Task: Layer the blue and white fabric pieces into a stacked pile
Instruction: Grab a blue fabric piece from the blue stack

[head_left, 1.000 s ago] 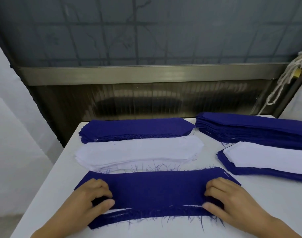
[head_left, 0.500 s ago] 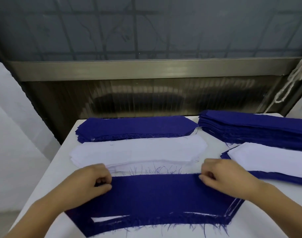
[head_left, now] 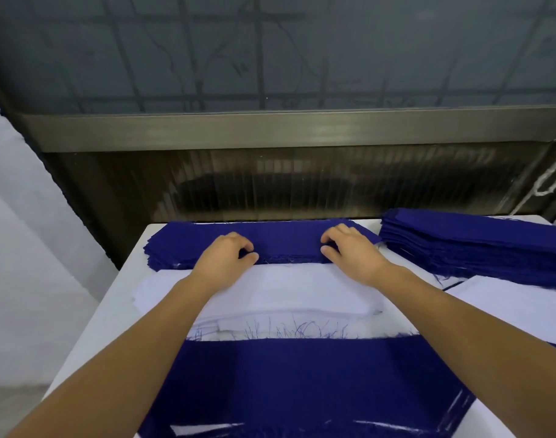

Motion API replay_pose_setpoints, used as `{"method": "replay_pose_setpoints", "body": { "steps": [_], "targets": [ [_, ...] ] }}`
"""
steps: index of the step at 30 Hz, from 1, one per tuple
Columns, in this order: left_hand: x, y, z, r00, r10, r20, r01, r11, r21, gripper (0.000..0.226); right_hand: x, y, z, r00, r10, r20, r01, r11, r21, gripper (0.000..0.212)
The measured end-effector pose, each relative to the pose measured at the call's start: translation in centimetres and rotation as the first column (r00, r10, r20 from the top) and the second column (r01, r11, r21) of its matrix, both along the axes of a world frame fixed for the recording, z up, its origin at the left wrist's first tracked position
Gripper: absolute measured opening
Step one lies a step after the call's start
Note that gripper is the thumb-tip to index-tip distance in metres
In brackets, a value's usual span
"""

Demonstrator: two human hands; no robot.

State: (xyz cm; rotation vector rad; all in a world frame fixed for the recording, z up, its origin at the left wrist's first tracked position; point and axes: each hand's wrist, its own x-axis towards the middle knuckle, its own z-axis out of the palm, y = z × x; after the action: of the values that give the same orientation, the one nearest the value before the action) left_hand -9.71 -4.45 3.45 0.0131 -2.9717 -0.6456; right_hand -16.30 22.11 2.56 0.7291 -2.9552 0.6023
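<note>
Blue fabric forms the far stack [head_left: 270,238] at the back edge of the white tabletop [head_left: 118,298], and both hands are on its near long edge. The left hand [head_left: 226,257] sits on the left half of that stack with its fingers [head_left: 243,245] curled and the thumb tip meeting them, pinching the top blue layer at the frayed edge. The right hand [head_left: 349,248] sits on the right half in a mirrored pose, its fingers [head_left: 332,238] curled and thumb drawn in, pinching the same top layer. Both forearms extend from the bottom of the view across the nearer piles. Just in front of the far stack, and touching its near edge, lies a stack of white pieces [head_left: 286,292], partly covered by the wrists. Nearest the camera lies a single wide blue piece [head_left: 302,380] with loose threads along its far edge; white fabric shows beneath it along the bottom edge. At the right, a taller pile of blue pieces [head_left: 479,245] lies apart from the far stack by a narrow gap. In front of that pile, a white piece [head_left: 517,305] rests on a blue layer at the right border. Behind the tabletop stands a dark ribbed panel [head_left: 302,184] under a metal rail [head_left: 286,128], and a white cord [head_left: 551,175] hangs at the far right.
</note>
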Motion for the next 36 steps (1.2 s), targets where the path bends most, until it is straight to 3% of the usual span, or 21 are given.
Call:
{"method": "replay_pose_setpoints", "body": {
  "steps": [12,18,21,26,36],
  "targets": [
    [-3.0,0.4,-0.7,0.997,-0.008,0.079,0.008,1.000,-0.004,0.036,-2.9,0.2,-0.9,0.998,0.027,0.061,-0.028,1.000,0.011,0.011],
    [-3.3,1.5,-1.0,0.977,-0.209,0.048,0.209,0.978,0.008,0.038,-3.6,0.0,-0.4,0.988,0.040,0.152,-0.034,0.999,-0.041,0.005],
    [-3.5,1.7,-1.1,0.971,-0.230,0.060,0.227,0.973,0.051,0.043,-3.8,0.1,-0.3,0.975,0.057,0.214,-0.035,0.994,-0.104,0.008],
    [-4.2,2.7,-0.7,0.985,-0.165,0.046,0.154,0.970,0.189,0.014,-4.1,0.2,-0.2,0.963,0.053,0.264,-0.021,0.992,-0.123,0.009],
    [-4.5,3.6,0.0,0.989,-0.147,0.025,0.142,0.981,0.129,0.015,-4.1,0.0,-0.1,0.968,0.028,0.251,0.004,0.992,-0.124,0.018]
  ]
}}
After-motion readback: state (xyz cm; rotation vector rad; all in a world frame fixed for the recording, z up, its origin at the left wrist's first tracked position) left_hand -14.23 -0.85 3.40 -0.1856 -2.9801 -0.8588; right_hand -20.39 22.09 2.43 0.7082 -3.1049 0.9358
